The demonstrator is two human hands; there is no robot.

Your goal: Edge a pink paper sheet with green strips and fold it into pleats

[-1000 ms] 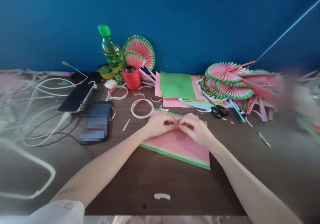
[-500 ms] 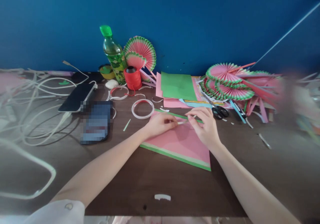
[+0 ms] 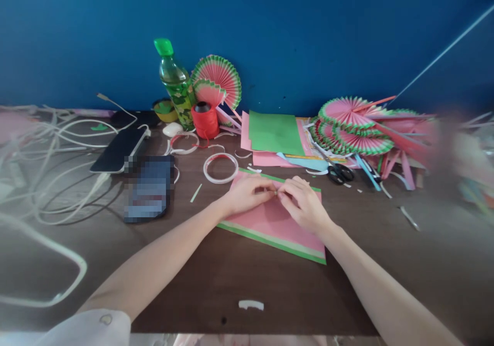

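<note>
A pink paper sheet [image 3: 270, 225] with green and pale bands along its edges lies at a slant on the dark table. Above its far half, my left hand [image 3: 249, 194] is closed in a pinch, thumb and forefinger on a thin pale strip [image 3: 276, 192]. My right hand [image 3: 303, 202] pinches at the same strip, its fingertips almost touching those of the left. Only a tiny bit of the strip shows between the fingers; whether it is tape or paper I cannot tell.
Behind the sheet are a white tape ring [image 3: 220, 182], green paper [image 3: 276, 134], black-handled scissors [image 3: 339, 173] and folded watermelon fans [image 3: 351, 124]. A green-capped bottle [image 3: 175, 86] and red string spool [image 3: 205, 122] stand at the back. On the left lie a phone [image 3: 150, 189] and white cables [image 3: 50, 186].
My right hand has moved left and slightly down to meet my left hand, and the strip that stretched between them is now mostly hidden. My left hand has barely moved.
</note>
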